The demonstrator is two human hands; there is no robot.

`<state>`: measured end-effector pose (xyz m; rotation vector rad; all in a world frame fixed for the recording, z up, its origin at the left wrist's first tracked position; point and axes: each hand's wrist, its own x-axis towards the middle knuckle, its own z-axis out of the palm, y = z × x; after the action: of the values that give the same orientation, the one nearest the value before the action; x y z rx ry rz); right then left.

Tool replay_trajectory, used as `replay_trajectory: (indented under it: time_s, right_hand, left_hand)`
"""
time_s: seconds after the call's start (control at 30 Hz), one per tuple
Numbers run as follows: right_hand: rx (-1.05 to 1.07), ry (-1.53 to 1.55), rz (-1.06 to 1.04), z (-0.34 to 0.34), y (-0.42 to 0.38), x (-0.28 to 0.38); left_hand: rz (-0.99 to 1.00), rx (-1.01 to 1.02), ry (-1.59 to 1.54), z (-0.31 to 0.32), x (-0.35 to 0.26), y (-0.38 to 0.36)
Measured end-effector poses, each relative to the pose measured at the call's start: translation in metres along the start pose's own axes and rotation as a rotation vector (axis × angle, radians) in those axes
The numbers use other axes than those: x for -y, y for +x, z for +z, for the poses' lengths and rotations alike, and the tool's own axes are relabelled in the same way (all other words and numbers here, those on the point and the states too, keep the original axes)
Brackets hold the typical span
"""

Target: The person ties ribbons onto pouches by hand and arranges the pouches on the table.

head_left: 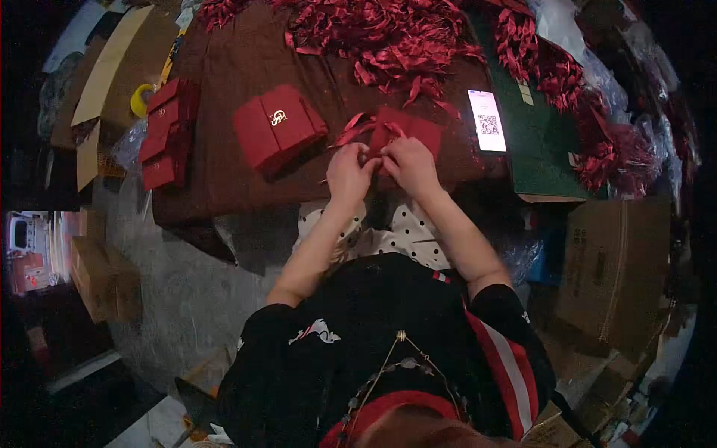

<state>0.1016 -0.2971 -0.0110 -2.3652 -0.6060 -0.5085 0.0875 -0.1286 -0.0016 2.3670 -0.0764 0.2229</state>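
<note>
Close together at the table's near edge, both my hands are pinched at a small dark red piece (420, 133) that looks like a pouch or box. Loops of red ribbon (357, 128) rise above the fingers. My left hand (349, 175) is closed on the ribbon at the left side of the piece. My right hand (410, 166) pinches the ribbon over its front edge. The fingertips partly hide what lies between them. To the left sits a red gift box (278, 128) with a gold emblem on its lid, apart from my hands.
A heap of red ribbons (403, 45) covers the far part of the brown cloth (224, 45). Several red boxes (168, 134) stand at the left edge. A lit phone (487, 121) displaying a QR code lies at right. Cardboard boxes (616, 261) stand beside the table.
</note>
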Motion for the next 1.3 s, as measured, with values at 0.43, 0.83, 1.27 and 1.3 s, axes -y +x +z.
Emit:
replay_trajectory:
  time_s: [0.43,0.83,1.27,1.3]
  right_hand:
    - [0.094,0.103,0.087,0.005,0.007,-0.001]
    - [-0.031,0.164,0.137,0.019,0.000,0.003]
    - [-0.060,0.149,0.105,0.016,0.005,-0.001]
    - [-0.046,0.137,0.087,0.015,0.003,-0.001]
  left_hand:
    - [0.077,-0.141,-0.261,0.009,0.004,-0.006]
    - [-0.067,0.191,-0.032,-0.015,0.009,0.005]
    - [-0.084,0.056,-0.293,-0.004,0.000,-0.013]
    - [-0.073,0.059,-0.227,-0.004,0.003,-0.010]
